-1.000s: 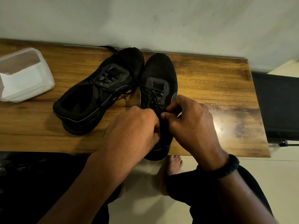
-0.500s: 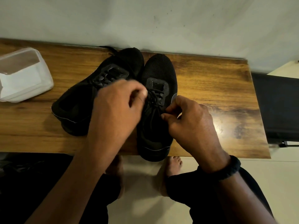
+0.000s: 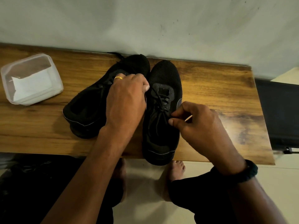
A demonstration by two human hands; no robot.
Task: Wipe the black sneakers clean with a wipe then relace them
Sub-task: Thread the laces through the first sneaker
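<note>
Black mesh sneakers (image 3: 165, 75), thin laces (image 3: 161, 102), wood-grain table (image 3: 210, 88)

Your left hand (image 3: 127, 94) lies knuckles up, fingers curled under, with a gold ring (image 3: 118, 77) on one finger; whether it grips anything is hidden. Your right hand (image 3: 195, 125) pinches a lace (image 3: 161, 109) between thumb and forefinger, a dark band (image 3: 249, 172) at its wrist. Both forearms cross the near edge of the table (image 3: 210, 81).

The sneakers (image 3: 163, 75) are black, with dotted mesh toes, black laces (image 3: 161, 102) and a thin grey heel line. The table (image 3: 210, 88) is brown wood grain with darker streaks; the box (image 3: 55, 75) is cloudy clear, its wipes (image 3: 32, 84) white. The ring (image 3: 119, 77) is gold, the wristband (image 3: 250, 172) black.
</note>
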